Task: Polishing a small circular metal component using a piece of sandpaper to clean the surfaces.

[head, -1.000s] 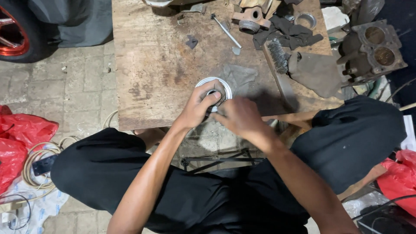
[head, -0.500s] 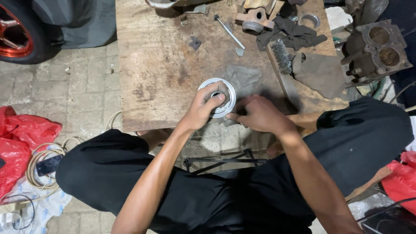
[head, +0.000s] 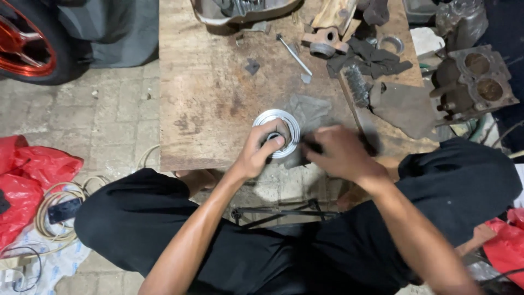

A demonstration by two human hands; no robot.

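Gripping the round silver metal part [head: 277,133] near the front edge of the wooden workbench [head: 213,104], the left hand [head: 260,152] had its thumb pressed over the dark centre hole and its fingers curled round the near rim, so the hand was closed on the part. That ringed, disc-shaped part lay flat on the board, just in front of a grey rag [head: 309,109]. Just beside it to the right was the right hand [head: 339,153], blurred, knuckles up and fingers bent toward something small and dark at the part's edge; whether it actually clasped anything could not be told from the view. Both forearms reached out over the person's lap, which was covered by black trousers [head: 164,229], the knees spread to either side of the bench. Farther back on the board lay a slim metal rod [head: 295,54], a small dark scrap [head: 251,66], a wire brush [head: 356,84] and some dark cloth pieces [head: 376,59], all well apart from the hands. A grimy engine block [head: 474,82] with two round bores sat off the bench's right side. On the paved floor to the left were red plastic bags [head: 27,180] and a coil of pale cable [head: 57,213], and a red-rimmed wheel [head: 27,43] showed in the upper left corner.
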